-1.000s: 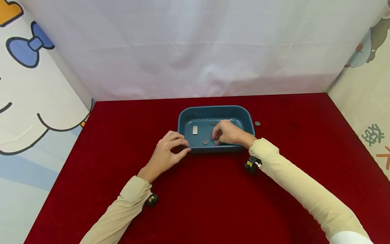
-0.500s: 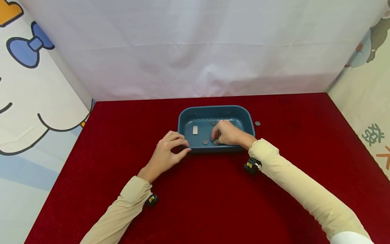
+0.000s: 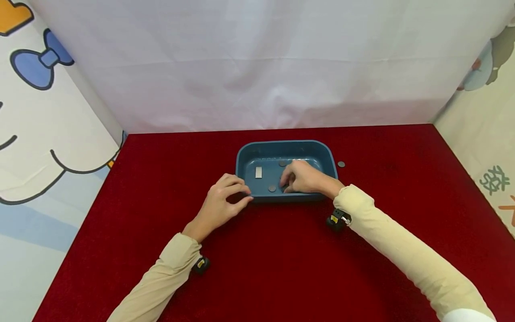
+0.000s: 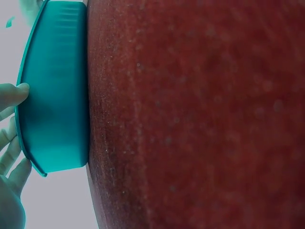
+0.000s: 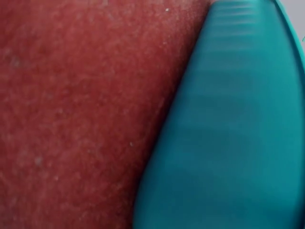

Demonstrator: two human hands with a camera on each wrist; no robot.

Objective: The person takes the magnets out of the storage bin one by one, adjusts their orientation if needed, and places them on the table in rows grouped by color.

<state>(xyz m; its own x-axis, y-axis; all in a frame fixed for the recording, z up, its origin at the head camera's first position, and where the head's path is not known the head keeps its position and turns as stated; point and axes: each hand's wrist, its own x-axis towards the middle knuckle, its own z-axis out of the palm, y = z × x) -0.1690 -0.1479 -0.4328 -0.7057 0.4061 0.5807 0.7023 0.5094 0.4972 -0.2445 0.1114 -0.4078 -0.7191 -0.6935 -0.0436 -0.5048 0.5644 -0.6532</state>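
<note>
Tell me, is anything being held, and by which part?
The left hand's grip holds the tub by its rim, at the near left corner. Whether the right hand's grip, inside the tub, holds anything cannot be told.

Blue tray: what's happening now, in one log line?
left hand: touching blue tray corner; right hand: inside, grip unclear; coins: some inside, one outside; white rectangle: inside

a red surface (image 3: 257, 259) spans the lower frame, bearing a blue tub (image 3: 281, 198) near centre and a grey coin (image 3: 341, 164) just right of it.
</note>
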